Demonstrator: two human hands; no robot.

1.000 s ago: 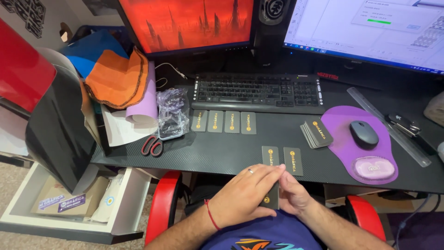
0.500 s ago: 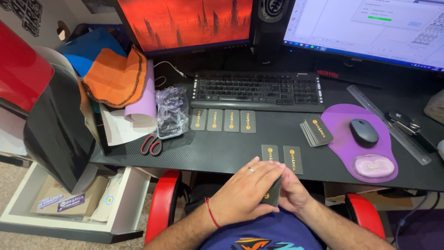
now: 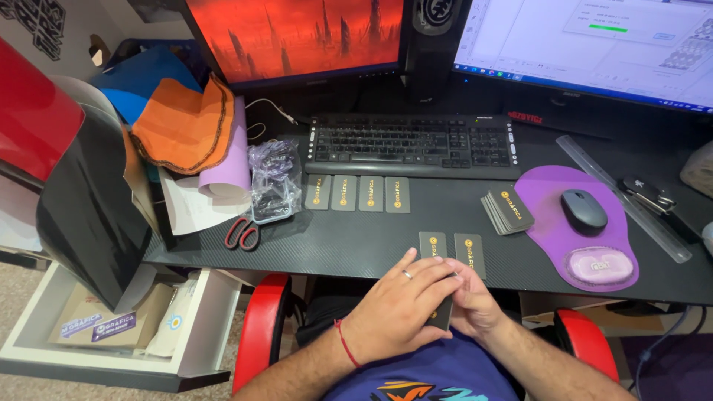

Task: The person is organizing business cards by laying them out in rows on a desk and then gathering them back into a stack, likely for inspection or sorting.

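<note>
Big black table [image 3: 356, 230] in front of me, two monitors behind it: red scene on the left one [image 3: 297, 37], a light window on the right one [image 3: 587, 44]. Black keyboard [image 3: 412, 142] sits mid-table. Far left, a pile of sheets: red, black, blue, orange [image 3: 182, 122]. Purple mouse pad [image 3: 575, 223] on the right with a dark mouse [image 3: 583, 212] on it. Clear ruler [image 3: 620, 194] lies beside the pad. Red-handled scissors [image 3: 241, 234] near the left edge, next to a clear plastic bag [image 3: 273, 178]. Four dark cards in a row [image 3: 356, 193] below the keyboard, a fanned card stack [image 3: 506, 208] at the pad's edge, two more cards [image 3: 451, 249] near me. My left hand [image 3: 397, 308] and right hand [image 3: 468, 301] are together at the table edge over my lap, both gripping one dark card [image 3: 442, 315], mostly covered by my fingers.
</note>
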